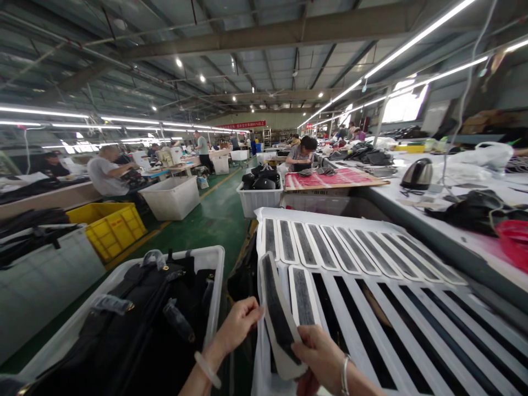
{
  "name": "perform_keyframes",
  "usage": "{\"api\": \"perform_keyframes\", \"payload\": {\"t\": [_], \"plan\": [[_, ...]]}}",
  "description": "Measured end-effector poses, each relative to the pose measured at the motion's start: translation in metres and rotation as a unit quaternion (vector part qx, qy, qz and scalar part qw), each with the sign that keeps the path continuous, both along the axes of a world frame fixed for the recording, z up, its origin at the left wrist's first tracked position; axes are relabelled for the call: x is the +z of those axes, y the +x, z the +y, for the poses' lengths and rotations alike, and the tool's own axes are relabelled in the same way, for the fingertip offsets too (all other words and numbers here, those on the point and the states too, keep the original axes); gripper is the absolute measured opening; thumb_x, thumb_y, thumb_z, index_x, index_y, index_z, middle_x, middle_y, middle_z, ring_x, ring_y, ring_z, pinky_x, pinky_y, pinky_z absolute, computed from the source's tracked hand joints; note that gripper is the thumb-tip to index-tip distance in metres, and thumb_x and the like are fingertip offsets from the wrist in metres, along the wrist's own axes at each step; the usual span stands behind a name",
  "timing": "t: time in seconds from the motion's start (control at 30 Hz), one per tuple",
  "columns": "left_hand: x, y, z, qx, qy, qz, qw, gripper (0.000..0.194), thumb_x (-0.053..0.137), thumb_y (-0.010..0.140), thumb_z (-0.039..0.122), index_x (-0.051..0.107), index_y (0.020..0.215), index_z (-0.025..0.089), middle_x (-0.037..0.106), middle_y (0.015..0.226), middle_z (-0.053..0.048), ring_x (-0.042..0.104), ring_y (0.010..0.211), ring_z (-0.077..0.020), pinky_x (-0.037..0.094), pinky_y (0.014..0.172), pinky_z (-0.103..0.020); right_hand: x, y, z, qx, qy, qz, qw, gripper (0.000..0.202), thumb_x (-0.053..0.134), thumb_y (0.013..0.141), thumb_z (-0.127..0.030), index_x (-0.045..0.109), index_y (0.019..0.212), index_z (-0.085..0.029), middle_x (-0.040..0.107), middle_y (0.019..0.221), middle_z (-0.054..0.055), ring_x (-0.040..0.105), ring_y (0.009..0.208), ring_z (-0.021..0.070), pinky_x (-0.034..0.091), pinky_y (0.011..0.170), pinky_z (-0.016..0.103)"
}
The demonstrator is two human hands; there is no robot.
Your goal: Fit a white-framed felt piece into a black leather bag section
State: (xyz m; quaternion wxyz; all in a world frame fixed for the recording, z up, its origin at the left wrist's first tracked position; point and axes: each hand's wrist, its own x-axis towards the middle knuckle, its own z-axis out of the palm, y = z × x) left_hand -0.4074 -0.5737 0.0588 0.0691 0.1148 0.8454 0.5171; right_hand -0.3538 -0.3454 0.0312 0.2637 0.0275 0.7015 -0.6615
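Observation:
My right hand (pixel 317 355) grips the lower end of a long strip (pixel 278 311), dark in the middle with a pale border. The strip is tilted, its upper end above the slatted white rack (pixel 338 297). My left hand (pixel 243 322) is just left of the strip, its thumb and fingers pinched together; whether anything small is between them cannot be made out. One similar strip (pixel 304 297) lies on the rack right beside the held one. Behind it, a row of such strips (pixel 322 247) lies side by side along the rack's far part.
A white bin (pixel 218 275) with black bags (pixel 136 319) stands at the left. Farther off are a yellow crate (pixel 107 225), more white bins and seated people. A long worktable (pixel 416 220) with a kettle (pixel 417 175) runs along the right.

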Motion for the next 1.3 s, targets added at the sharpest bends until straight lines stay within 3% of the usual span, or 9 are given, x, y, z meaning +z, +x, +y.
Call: {"api": "perform_keyframes", "payload": {"t": [0.1,0.2,0.27,0.4,0.5,0.63,0.8,1.03,1.3], "plan": [[0.016,-0.001,-0.041,0.076,-0.017,0.059,0.995,0.047,0.041,0.085,0.062,0.034,0.062,0.022,0.033,0.058,0.006,0.033,0.059,-0.0123,0.029,0.058,-0.026,-0.007,0.003,0.008,-0.002,0.035,-0.003,0.999,0.008,0.048,0.076,-0.023,0.049,0.08,-0.016,0.061,0.048,0.003,0.061,0.036,0.0173,0.044,0.031,0.015],[0.035,0.007,-0.061,0.068,-0.044,0.069,0.994,0.045,0.045,0.086,0.06,0.042,0.065,0.02,0.035,0.06,0.006,0.033,0.059,-0.0118,0.028,0.057,-0.025,-0.011,0.009,0.002,0.008,0.049,0.004,0.999,0.01,0.049,0.078,-0.024,0.051,0.08,-0.015,0.065,0.056,0.006,0.064,0.041,0.0172,0.044,0.032,0.014],[0.04,0.015,-0.047,0.025,-0.06,0.062,0.996,0.043,0.052,0.084,0.059,0.049,0.068,0.019,0.04,0.06,0.006,0.036,0.059,-0.0116,0.027,0.056,-0.024,-0.011,0.014,-0.009,-0.001,0.062,0.008,0.998,0.008,0.05,0.08,-0.023,0.051,0.078,-0.015,0.064,0.056,0.006,0.066,0.044,0.0182,0.046,0.034,0.014],[0.033,0.019,0.011,-0.027,-0.128,0.048,0.99,0.043,0.074,0.065,0.057,0.055,0.07,0.019,0.048,0.058,0.006,0.042,0.055,-0.0119,0.022,0.053,-0.026,-0.005,0.02,-0.019,-0.029,0.076,-0.006,0.997,0.01,0.049,0.083,-0.023,0.049,0.076,-0.016,0.058,0.048,0.002,0.062,0.038,0.0174,0.045,0.033,0.015],[0.028,0.009,0.034,-0.05,-0.134,0.028,0.989,0.038,0.072,0.068,0.053,0.056,0.065,0.018,0.048,0.056,0.005,0.043,0.055,-0.0126,0.022,0.053,-0.026,0.003,0.021,-0.016,-0.033,0.051,-0.005,0.998,0.015,0.054,0.081,-0.03,0.05,0.077,-0.016,0.059,0.048,0.001,0.059,0.033,0.0157,0.044,0.031,0.015],[0.023,-0.006,0.03,-0.103,-0.097,-0.02,0.99,0.031,0.061,0.077,0.041,0.052,0.06,0.017,0.042,0.055,0.006,0.039,0.057,-0.0112,0.022,0.053,-0.026,0.011,0.021,-0.015,-0.047,0.077,-0.012,0.996,0.011,0.053,0.08,-0.025,0.05,0.077,-0.015,0.061,0.05,0.003,0.059,0.034,0.0155,0.045,0.032,0.015],[0.012,-0.012,0.018,-0.154,-0.005,-0.094,0.984,0.035,0.056,0.08,0.048,0.045,0.064,0.019,0.04,0.054,0.007,0.032,0.051,-0.0086,0.023,0.051,-0.024,0.008,0.019,-0.019,-0.047,0.114,-0.011,0.992,0.009,0.044,0.078,-0.018,0.052,0.079,-0.013,0.063,0.051,0.006,0.059,0.033,0.016,0.044,0.03,0.017],[0.009,-0.017,0.012,-0.187,0.094,-0.156,0.965,0.035,0.06,0.078,0.047,0.044,0.064,0.019,0.037,0.052,0.008,0.028,0.048,-0.0062,0.022,0.049,-0.024,0.005,0.011,0.007,0.026,0.008,0.016,1.0,0.023,0.053,0.068,-0.035,0.052,0.079,-0.015,0.066,0.06,0.008,0.064,0.041,0.0181,0.041,0.031,0.014],[0.005,-0.027,0.003,-0.196,0.101,-0.171,0.96,0.032,0.064,0.075,0.042,0.046,0.062,0.018,0.04,0.051,0.008,0.03,0.047,-0.0063,0.02,0.049,-0.024,0.024,0.003,0.016,0.044,0.002,0.002,0.999,0.027,0.055,0.062,-0.04,0.048,0.075,-0.017,0.063,0.054,0.005,0.062,0.038,0.0178,0.037,0.03,0.014]]}}
